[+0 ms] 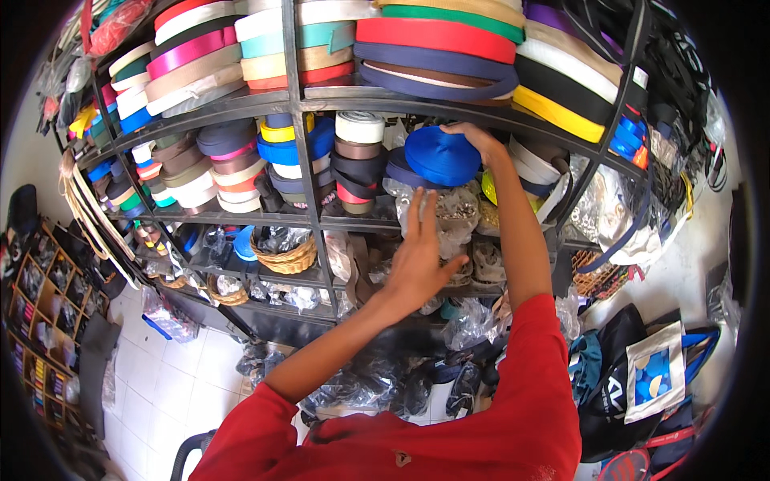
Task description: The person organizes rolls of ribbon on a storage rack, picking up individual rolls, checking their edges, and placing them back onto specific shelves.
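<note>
A wide, flat roll of bright blue webbing tape (443, 155) is tilted at the front of the middle shelf, above a darker navy roll (401, 170). My right hand (473, 143) grips the blue roll at its far right edge; the fingertips reach over its rim and the thumb is hidden. Below the roll, my left hand (421, 264) is raised with its fingers spread and nothing in it. Behind that hand, clear plastic bags (457, 215) of small metal pieces sit on the shelf.
The black metal shelf rack (233, 104) carries stacked webbing rolls in many colours. A wicker basket (285, 256) stands on a lower shelf. Plastic-wrapped goods (353, 385) lie at the rack's foot. Black bags (613, 377) are at the lower right, a compartmented wooden rack (48, 305) at the left.
</note>
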`<state>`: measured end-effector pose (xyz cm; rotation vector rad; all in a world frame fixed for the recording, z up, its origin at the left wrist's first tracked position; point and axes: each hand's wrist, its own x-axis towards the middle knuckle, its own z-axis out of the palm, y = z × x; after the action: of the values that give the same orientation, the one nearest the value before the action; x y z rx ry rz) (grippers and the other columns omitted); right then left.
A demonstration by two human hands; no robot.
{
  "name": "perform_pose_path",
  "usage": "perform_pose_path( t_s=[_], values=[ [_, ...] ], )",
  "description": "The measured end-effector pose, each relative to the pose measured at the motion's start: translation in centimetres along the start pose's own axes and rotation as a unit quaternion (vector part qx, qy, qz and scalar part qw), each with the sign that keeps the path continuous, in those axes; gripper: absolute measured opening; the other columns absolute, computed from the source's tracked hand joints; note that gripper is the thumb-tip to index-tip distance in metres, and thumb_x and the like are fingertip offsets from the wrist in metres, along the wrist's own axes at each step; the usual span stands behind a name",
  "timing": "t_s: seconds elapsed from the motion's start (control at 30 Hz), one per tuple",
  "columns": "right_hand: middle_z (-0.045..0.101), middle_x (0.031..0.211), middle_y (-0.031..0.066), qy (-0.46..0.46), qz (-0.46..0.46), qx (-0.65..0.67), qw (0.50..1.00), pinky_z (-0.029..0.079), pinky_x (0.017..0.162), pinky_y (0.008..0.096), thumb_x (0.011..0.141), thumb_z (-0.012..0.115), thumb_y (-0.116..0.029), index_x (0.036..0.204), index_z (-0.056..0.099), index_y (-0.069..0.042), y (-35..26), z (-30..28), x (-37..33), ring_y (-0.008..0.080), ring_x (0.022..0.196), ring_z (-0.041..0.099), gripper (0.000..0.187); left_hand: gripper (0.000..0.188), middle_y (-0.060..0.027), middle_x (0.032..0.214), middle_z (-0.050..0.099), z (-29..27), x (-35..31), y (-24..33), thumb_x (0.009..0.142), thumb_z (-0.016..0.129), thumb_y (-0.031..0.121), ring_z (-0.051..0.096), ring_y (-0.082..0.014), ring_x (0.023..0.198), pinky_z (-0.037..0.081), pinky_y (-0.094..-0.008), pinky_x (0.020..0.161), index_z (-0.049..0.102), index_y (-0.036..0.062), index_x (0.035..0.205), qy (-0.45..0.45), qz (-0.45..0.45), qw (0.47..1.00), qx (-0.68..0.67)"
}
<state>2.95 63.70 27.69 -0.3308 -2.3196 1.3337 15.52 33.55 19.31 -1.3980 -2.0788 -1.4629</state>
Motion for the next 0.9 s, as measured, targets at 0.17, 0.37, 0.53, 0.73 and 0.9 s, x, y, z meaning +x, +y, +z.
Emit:
perform_pose_path(
  t_s=[0.17, 0.37, 0.53, 0.73, 0.9],
  values=[
    [0.067, 0.120, 0.0138, 0.068, -0.189, -0.119, 0.972, 0.051, 0.093, 0.0361, 0.069, 0.087, -0.018, 0.135, 0.056, 0.000, -0.2, 3.8, 4.5, 0.0235, 0.099, 0.067, 0.076, 0.098, -0.0347, 0.156, 0.009, -0.2, 3.5, 0.6, 0.082, 0.077, 0.021, 0.063, -0.0517, 0.098, 0.056, -0.0493, 0.082, 0.014, -0.0029, 0.153, -0.046, -0.058, 0.995, 0.064],
    [0.066, 0.121, 0.0142, -0.069, -0.119, -0.086, 0.987, 0.047, 0.100, 0.0352, 0.068, 0.087, -0.015, 0.130, 0.060, 0.001, -0.3, 5.2, 6.1, 0.0222, 0.108, 0.065, 0.070, 0.086, -0.0379, 0.153, 0.017, 0.0, 5.6, -1.7, 0.085, 0.073, 0.023, 0.063, -0.0530, 0.097, 0.055, -0.0515, 0.083, 0.024, -0.0071, 0.148, -0.060, -0.052, 0.990, 0.116],
    [0.065, 0.129, 0.0155, -0.108, -0.030, -0.127, 0.986, 0.024, 0.117, 0.0356, 0.080, 0.077, -0.035, 0.125, 0.067, -0.002, 0.3, 6.6, 5.5, 0.0224, 0.133, 0.048, 0.057, 0.083, -0.0376, 0.152, 0.021, 0.0, 5.7, -3.1, 0.085, 0.073, 0.024, 0.062, -0.0520, 0.103, 0.053, -0.0511, 0.087, 0.026, -0.0088, 0.146, -0.059, -0.058, 0.992, 0.098],
    [0.069, 0.122, 0.0134, -0.204, -0.107, -0.133, 0.964, 0.036, 0.110, 0.0317, 0.087, 0.072, -0.033, 0.115, 0.072, -0.001, 2.9, 5.9, 7.8, 0.0211, 0.119, 0.059, 0.043, 0.079, -0.0345, 0.152, 0.027, -0.2, 6.5, -2.0, 0.086, 0.071, 0.023, 0.061, -0.0508, 0.106, 0.054, -0.0493, 0.089, 0.030, -0.0092, 0.145, -0.072, -0.061, 0.991, 0.094],
    [0.071, 0.117, 0.0099, -0.239, -0.126, -0.152, 0.951, 0.040, 0.105, 0.0299, 0.087, 0.071, -0.033, 0.117, 0.071, -0.001, 2.6, 5.6, 7.7, 0.0194, 0.114, 0.062, 0.044, 0.068, -0.0300, 0.148, 0.036, -1.1, 3.7, -0.8, 0.088, 0.068, 0.023, 0.065, -0.0462, 0.100, 0.056, -0.0480, 0.086, 0.037, -0.0045, 0.141, -0.072, -0.043, 0.993, 0.077]
  ],
)
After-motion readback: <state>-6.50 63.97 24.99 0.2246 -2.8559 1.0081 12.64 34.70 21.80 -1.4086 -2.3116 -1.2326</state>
